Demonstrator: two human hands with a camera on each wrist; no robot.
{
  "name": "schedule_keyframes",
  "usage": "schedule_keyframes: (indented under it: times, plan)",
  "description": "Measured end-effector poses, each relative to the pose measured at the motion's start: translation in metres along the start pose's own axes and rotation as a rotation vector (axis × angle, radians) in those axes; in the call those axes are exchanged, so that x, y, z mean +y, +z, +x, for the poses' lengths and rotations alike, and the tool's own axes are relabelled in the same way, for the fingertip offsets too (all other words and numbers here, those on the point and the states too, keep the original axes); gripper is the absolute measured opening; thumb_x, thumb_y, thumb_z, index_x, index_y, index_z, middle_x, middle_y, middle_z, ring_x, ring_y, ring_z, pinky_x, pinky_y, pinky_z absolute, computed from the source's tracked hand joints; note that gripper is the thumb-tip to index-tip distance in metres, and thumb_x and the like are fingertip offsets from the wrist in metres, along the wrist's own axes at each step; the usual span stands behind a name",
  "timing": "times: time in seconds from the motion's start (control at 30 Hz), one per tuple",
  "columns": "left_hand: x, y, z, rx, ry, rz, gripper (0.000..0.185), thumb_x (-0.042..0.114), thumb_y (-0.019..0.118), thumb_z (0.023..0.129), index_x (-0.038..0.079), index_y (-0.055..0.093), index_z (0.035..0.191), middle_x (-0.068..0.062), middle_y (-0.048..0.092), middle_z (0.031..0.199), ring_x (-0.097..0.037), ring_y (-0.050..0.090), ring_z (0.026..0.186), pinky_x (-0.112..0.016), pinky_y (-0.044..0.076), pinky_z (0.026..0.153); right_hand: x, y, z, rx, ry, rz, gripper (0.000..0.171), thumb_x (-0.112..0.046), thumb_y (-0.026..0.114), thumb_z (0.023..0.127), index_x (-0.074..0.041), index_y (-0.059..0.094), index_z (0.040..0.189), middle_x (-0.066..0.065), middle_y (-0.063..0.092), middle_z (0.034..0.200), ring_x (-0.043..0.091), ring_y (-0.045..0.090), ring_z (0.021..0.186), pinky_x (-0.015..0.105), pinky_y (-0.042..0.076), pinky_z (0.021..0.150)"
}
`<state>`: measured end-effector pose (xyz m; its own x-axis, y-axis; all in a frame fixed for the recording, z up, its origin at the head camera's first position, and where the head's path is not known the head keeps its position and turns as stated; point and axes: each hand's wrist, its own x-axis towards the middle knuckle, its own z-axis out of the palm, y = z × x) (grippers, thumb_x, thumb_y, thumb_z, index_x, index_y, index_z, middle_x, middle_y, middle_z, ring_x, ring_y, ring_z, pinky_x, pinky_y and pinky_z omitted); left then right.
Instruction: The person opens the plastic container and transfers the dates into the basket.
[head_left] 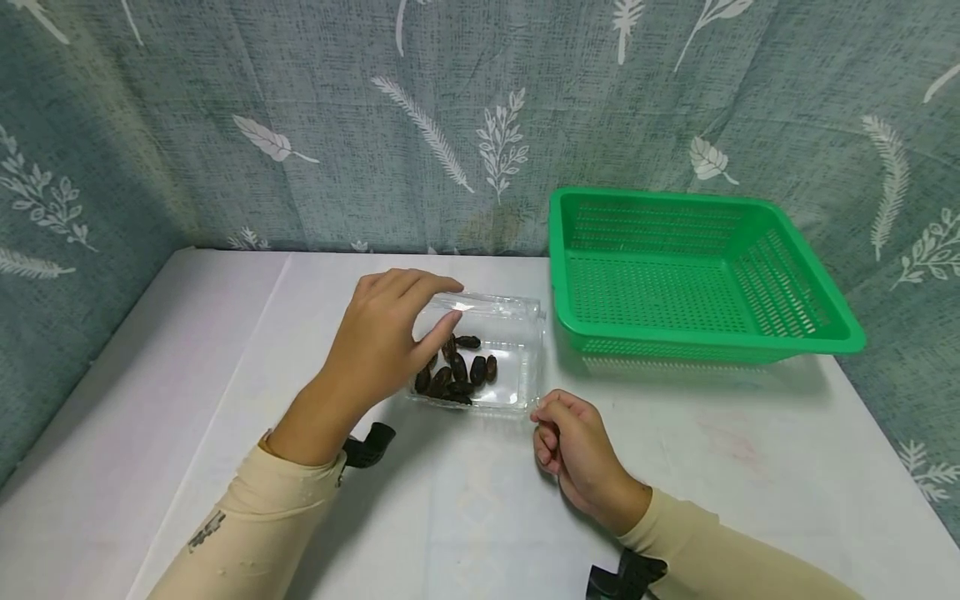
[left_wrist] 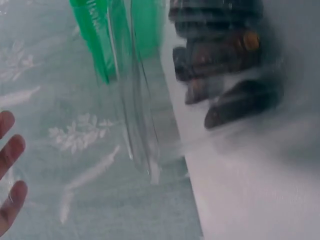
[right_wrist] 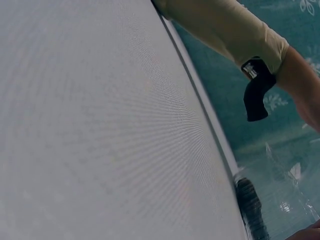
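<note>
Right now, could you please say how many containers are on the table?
2: the clear box, partly covered by the left hand in the head view, and the green basket to the box's right.

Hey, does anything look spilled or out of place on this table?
One thing: a faint reddish smudge on the white tabletop, in front of the green basket, odd because it marks an otherwise pale surface. The dark pieces I can see all lie inside the clear container.

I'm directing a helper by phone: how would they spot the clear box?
On the white table, find the green basket. Left of it in the head view sits the clear box, smaller than the basket, see-through, holding dark oval pieces.
</note>
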<state>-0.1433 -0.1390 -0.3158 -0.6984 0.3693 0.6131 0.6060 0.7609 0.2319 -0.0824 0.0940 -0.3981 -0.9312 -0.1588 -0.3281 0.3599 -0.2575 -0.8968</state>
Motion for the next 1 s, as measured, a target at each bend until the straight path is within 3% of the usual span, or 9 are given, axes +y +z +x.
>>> schedule_keyframes:
  times: [0.23, 0.43, 0.73, 1.0]
  plan:
    - [-0.006, -0.001, 0.000, 0.011, -0.071, -0.037, 0.026, 0.016, 0.065, 0.097, 0.010, 0.066, 0.122, -0.010, 0.069, 0.116, -0.031, 0.062, 0.110, -0.050, 0.046, 0.092, 0.000, 0.000, 0.000, 0.003, -0.007, -0.013, 0.013, 0.001, 0.043, 0.088, -0.003, 0.045, 0.076, -0.004, 0.034, 0.054, 0.008, 0.037, 0.044, 0.017, 0.028, 0.039]
    - [-0.010, -0.001, -0.001, -0.001, -0.181, -0.107, 0.037, 0.016, 0.061, 0.099, 0.008, 0.057, 0.134, -0.011, 0.065, 0.126, -0.030, 0.060, 0.118, -0.049, 0.048, 0.099, 0.001, -0.001, 0.000, 0.004, -0.011, -0.018, 0.014, 0.001, 0.042, 0.088, -0.004, 0.044, 0.075, -0.003, 0.034, 0.055, 0.010, 0.038, 0.045, 0.019, 0.029, 0.041]
    - [-0.025, 0.001, -0.001, -0.055, -0.371, -0.291, 0.043, 0.008, 0.055, 0.100, 0.011, 0.048, 0.143, -0.011, 0.066, 0.121, -0.027, 0.064, 0.113, -0.045, 0.054, 0.093, 0.001, -0.002, 0.001, -0.009, -0.021, -0.022, 0.016, 0.000, 0.038, 0.089, -0.005, 0.042, 0.074, -0.003, 0.034, 0.055, 0.010, 0.038, 0.044, 0.020, 0.030, 0.041]
    - [-0.031, 0.000, 0.000, 0.050, -0.422, -0.312, 0.036, 0.009, 0.056, 0.100, 0.009, 0.056, 0.136, -0.014, 0.071, 0.106, -0.028, 0.067, 0.097, -0.044, 0.056, 0.084, 0.000, -0.003, 0.001, -0.032, -0.031, -0.039, 0.018, 0.000, 0.035, 0.089, -0.006, 0.038, 0.073, -0.003, 0.033, 0.055, 0.011, 0.039, 0.045, 0.020, 0.031, 0.041]
